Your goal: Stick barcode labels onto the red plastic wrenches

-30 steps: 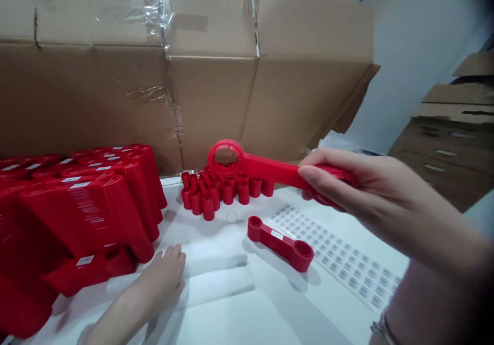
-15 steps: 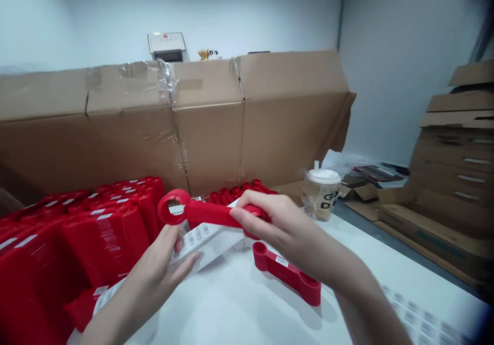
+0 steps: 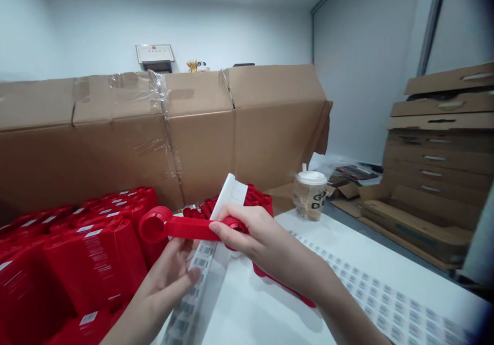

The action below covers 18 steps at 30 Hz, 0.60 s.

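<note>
Inside the right hand (image 3: 257, 244), a red plastic wrench (image 3: 185, 228) clamped firmly, fingers wrapped over its grip and more red edges bunched against the palm, its ring end jutting out past the fingertips toward the left. Just below that ring, the left hand (image 3: 164, 288), near the right hand but apart from it, palm turned upward, fingertips (image 3: 192, 277) against a long strip of barcode stickers (image 3: 203, 270). Whether pinched or only steadied, impossible to tell from this angle. Strip standing almost upright behind the wrench, bare white backing (image 3: 230, 190) at its top end, printed labels running down past the left hand, lower end lost off the bottom of the view.

Under the right wrist, a red double-ended wrench (image 3: 291, 293), mostly hidden, down on the worktop (image 3: 250, 309). Left of the left hand, tall stacks of red plastic pieces (image 3: 94, 255) bearing white labels. Behind the strip, a cluster of small red parts (image 3: 258, 206). Right of the right hand, a wide sheet of barcode stickers (image 3: 386, 298) lying flat, and farther ahead, a lidded plastic cup (image 3: 310, 195). Across the back, a long wall of taped cardboard boxes (image 3: 193, 144).
</note>
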Available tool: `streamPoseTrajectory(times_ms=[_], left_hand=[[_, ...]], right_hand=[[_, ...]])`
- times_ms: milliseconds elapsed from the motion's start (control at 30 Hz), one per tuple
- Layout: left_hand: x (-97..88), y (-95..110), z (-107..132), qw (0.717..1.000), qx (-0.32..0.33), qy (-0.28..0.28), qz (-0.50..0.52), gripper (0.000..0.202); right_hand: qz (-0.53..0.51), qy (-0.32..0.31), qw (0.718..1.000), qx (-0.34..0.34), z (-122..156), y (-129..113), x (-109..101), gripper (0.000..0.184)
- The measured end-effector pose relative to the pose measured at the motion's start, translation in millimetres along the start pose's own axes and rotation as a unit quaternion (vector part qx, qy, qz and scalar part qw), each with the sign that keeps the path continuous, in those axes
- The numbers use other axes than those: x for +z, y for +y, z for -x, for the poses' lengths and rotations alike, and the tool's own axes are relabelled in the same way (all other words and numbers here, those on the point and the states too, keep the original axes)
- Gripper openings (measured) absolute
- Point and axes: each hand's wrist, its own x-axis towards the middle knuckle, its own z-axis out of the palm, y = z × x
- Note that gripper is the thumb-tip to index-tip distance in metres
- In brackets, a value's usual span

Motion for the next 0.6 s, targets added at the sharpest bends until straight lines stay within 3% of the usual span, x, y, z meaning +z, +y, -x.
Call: streamPoseTrajectory(times_ms=[100,233,467,533,600], left_hand=[[5.1,-5.6,-0.5,0.998,0.012,-0.033,0.058,0.071],[17.6,-9.1,-4.2,0.983,0.001,0.021,0.181,0.074],[20.8,-10.3,-14.4,0.962,0.038,0.161,0.218,0.032],[19.5,-10.1,-15.5,0.957,0.056,0.177,0.221,0.019],[18.4,-8.5,-15.3,0.956,0.060,0.182,0.224,0.019]], right_hand=[[0.003,-0.026,1.000,0.010,-1.8,-1.0,5.8,0.033],[0.014,-0.043,0.999,0.023,-4.1,-1.4,15.6,0.036],[0.007,-0.003,0.999,0.037,-3.0,-0.9,27.0,0.041],[-0.005,0.003,0.999,0.039,-2.5,0.1,27.3,0.041],[-0.017,0.006,0.999,0.036,-2.9,1.8,26.2,0.040]])
